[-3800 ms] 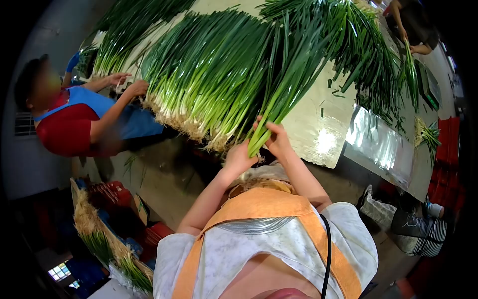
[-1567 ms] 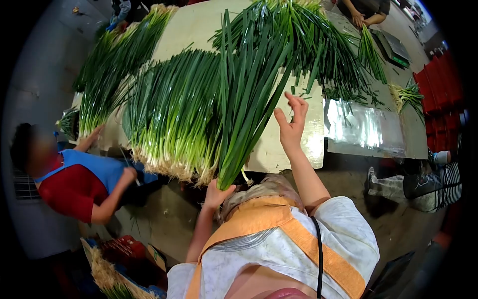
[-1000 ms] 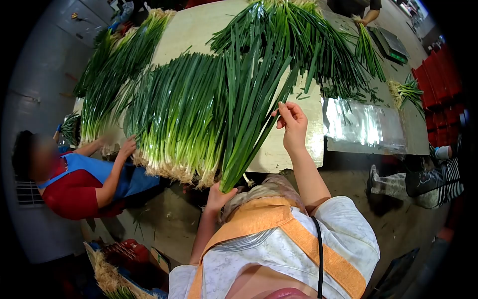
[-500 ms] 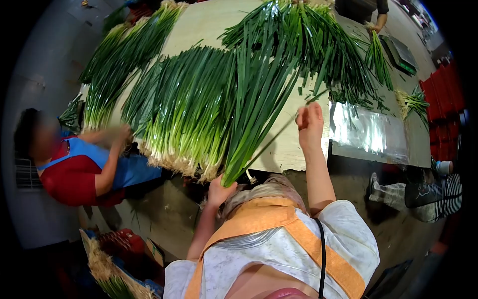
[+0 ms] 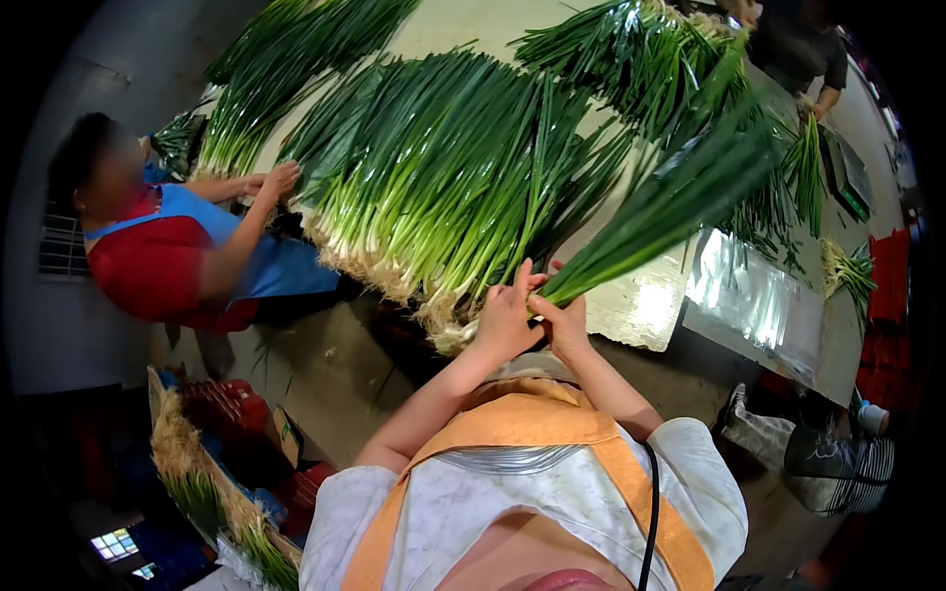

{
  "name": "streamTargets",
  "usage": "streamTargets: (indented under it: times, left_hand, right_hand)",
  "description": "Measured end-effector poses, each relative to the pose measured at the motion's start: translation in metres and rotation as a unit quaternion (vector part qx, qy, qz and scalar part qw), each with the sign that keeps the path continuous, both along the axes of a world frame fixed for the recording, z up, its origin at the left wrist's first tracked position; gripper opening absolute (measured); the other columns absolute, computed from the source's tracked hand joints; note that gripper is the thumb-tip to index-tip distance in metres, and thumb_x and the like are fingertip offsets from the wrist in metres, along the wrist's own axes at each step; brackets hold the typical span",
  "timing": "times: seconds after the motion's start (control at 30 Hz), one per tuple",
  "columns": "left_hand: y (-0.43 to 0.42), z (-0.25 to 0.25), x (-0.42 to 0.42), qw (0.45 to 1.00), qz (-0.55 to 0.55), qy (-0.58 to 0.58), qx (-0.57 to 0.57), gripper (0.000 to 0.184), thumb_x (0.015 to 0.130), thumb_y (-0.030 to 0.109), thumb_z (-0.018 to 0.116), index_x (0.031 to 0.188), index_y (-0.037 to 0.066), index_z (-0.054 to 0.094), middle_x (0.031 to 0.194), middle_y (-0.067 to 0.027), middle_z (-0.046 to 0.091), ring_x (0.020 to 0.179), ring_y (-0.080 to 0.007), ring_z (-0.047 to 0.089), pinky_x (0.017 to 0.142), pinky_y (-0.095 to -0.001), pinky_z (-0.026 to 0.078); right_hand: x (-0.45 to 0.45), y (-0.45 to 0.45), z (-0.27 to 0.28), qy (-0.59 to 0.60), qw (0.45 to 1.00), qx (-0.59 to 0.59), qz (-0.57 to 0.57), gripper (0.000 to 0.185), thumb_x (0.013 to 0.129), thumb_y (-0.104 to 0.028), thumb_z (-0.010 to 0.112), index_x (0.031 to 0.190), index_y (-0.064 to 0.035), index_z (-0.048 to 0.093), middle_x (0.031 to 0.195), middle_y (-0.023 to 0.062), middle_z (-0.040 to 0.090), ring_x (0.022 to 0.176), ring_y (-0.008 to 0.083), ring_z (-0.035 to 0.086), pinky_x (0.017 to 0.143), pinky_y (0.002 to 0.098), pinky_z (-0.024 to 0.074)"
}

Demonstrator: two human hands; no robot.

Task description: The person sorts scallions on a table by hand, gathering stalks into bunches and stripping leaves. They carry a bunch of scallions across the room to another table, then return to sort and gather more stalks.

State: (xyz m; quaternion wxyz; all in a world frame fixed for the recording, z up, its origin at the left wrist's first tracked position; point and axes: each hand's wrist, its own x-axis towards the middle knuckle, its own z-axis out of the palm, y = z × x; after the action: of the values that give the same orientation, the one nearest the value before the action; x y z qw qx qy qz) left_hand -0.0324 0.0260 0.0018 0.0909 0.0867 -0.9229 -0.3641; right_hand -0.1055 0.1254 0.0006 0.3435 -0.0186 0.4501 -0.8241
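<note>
In the head view, the right hand (image 5: pixel 569 327) is at the centre of the frame, and its fingers are closed around the lower end of a green bunch (image 5: pixel 670 212) of long-leaved stalks. The bunch is tilted, and its leaves, a little blurred, spread toward the upper right of the frame, above the pale table (image 5: pixel 641 315). The left hand (image 5: pixel 505 323) is just beside the right one, at the lower end of the same bunch. Its fingers point upward; I cannot tell whether they grip the stalks or only touch them.

To the left of the hands, a wide pile (image 5: pixel 434 158) of similar stalks lies on the table, with the roots (image 5: pixel 360 266) toward the lower edge. Another heap (image 5: pixel 631 49) lies in the upper right. Below this heap there is a shiny plastic sheet (image 5: pixel 754 295). At the left of the frame, a co-worker in a blue apron (image 5: pixel 202 222) has both hands near the pile.
</note>
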Motion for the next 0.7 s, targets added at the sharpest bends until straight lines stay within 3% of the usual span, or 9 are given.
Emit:
streamTargets:
  times: [0.1, 0.17, 0.23, 0.3, 0.37, 0.47, 0.57, 0.67, 0.7]
  left_hand:
    - [-0.004, 0.008, -0.008, 0.996, -0.084, 0.024, -0.003, 0.103, 0.072, 0.028, 0.069, 0.141, -0.002, -0.003, 0.124, -0.0198, 0.049, 0.109, -0.0342, 0.050, 0.096, -0.0441, 0.030]
    - [-0.021, 0.029, -0.020, 0.981, -0.112, -0.134, 0.086, 0.108, 0.075, 0.038, 0.067, 0.140, -0.002, -0.009, 0.127, -0.0229, 0.046, 0.114, -0.0333, 0.047, 0.100, -0.0423, 0.033]
    - [-0.054, 0.003, -0.028, 0.974, -0.058, -0.143, 0.163, 0.096, 0.081, 0.039, 0.061, 0.141, -0.002, -0.002, 0.128, -0.0216, 0.045, 0.116, -0.0307, 0.047, 0.097, -0.0407, 0.039]
    - [-0.089, -0.001, -0.034, 0.963, 0.074, -0.209, 0.153, 0.080, 0.086, 0.037, 0.056, 0.142, 0.002, 0.010, 0.129, -0.0203, 0.045, 0.117, -0.0287, 0.047, 0.095, -0.0405, 0.041]
    - [-0.129, -0.077, -0.024, 0.953, 0.128, -0.263, -0.073, 0.063, 0.086, 0.034, 0.055, 0.136, 0.004, 0.029, 0.123, -0.0205, 0.049, 0.113, -0.0304, 0.049, 0.091, -0.0426, 0.043]
    - [-0.131, -0.104, -0.004, 0.929, 0.124, -0.292, -0.191, 0.052, 0.085, 0.029, 0.056, 0.128, 0.004, 0.040, 0.115, -0.0200, 0.052, 0.105, -0.0315, 0.052, 0.087, -0.0434, 0.044]
    - [-0.117, -0.121, 0.001, 0.944, 0.171, -0.217, -0.182, 0.045, 0.084, 0.024, 0.057, 0.121, 0.002, 0.044, 0.109, -0.0192, 0.052, 0.101, -0.0320, 0.052, 0.082, -0.0426, 0.045]
    - [-0.120, -0.117, -0.003, 0.947, 0.207, -0.242, -0.030, 0.042, 0.083, 0.022, 0.059, 0.117, 0.001, 0.047, 0.108, -0.0184, 0.052, 0.099, -0.0311, 0.053, 0.081, -0.0415, 0.046]
    - [-0.120, -0.117, -0.004, 0.950, 0.200, -0.239, -0.027, 0.040, 0.083, 0.022, 0.060, 0.115, 0.001, 0.048, 0.107, -0.0179, 0.053, 0.096, -0.0311, 0.053, 0.080, -0.0410, 0.046]
  right_hand:
    - [-0.014, 0.005, 0.000, 0.033, 0.999, 0.007, -0.030, 0.063, 0.069, 0.001, 0.068, 0.122, -0.0013, 0.034, 0.092, 0.0066, 0.054, 0.090, 0.0182, 0.055, 0.086, 0.0323, 0.0435]
    - [-0.028, 0.002, -0.008, 0.036, 0.995, -0.002, -0.094, 0.054, 0.069, 0.008, 0.062, 0.116, -0.0022, 0.037, 0.084, 0.0056, 0.048, 0.083, 0.0182, 0.053, 0.084, 0.0338, 0.0447]
    - [-0.044, 0.007, -0.015, 0.011, 0.991, 0.020, -0.131, 0.051, 0.069, 0.007, 0.061, 0.114, -0.0024, 0.038, 0.081, 0.0059, 0.047, 0.076, 0.0191, 0.053, 0.080, 0.0353, 0.0468]
    - [-0.056, 0.013, -0.023, -0.036, 0.987, 0.036, -0.151, 0.048, 0.070, 0.005, 0.061, 0.112, -0.0029, 0.039, 0.080, 0.0065, 0.048, 0.071, 0.0198, 0.053, 0.076, 0.0360, 0.0480]
    - [-0.062, 0.020, -0.031, -0.097, 0.980, 0.050, -0.165, 0.042, 0.071, 0.004, 0.061, 0.108, -0.0025, 0.041, 0.078, 0.0071, 0.048, 0.068, 0.0201, 0.053, 0.071, 0.0356, 0.0491]
    - [-0.070, 0.034, -0.061, -0.225, 0.958, 0.049, -0.171, 0.027, 0.073, -0.001, 0.062, 0.095, -0.0027, 0.047, 0.071, 0.0078, 0.050, 0.061, 0.0203, 0.052, 0.064, 0.0348, 0.0505]
    - [-0.070, 0.046, -0.072, -0.300, 0.938, 0.030, -0.171, 0.024, 0.074, -0.003, 0.061, 0.094, -0.0034, 0.048, 0.071, 0.0074, 0.050, 0.059, 0.0201, 0.051, 0.063, 0.0347, 0.0505]
    - [-0.065, 0.046, -0.061, -0.236, 0.954, 0.070, -0.171, 0.027, 0.074, -0.004, 0.061, 0.098, -0.0035, 0.047, 0.070, 0.0064, 0.049, 0.060, 0.0187, 0.050, 0.063, 0.0346, 0.0500]
    - [-0.065, 0.045, -0.059, -0.213, 0.958, 0.079, -0.175, 0.029, 0.074, -0.004, 0.061, 0.100, -0.0033, 0.047, 0.070, 0.0063, 0.049, 0.060, 0.0185, 0.050, 0.063, 0.0346, 0.0498]
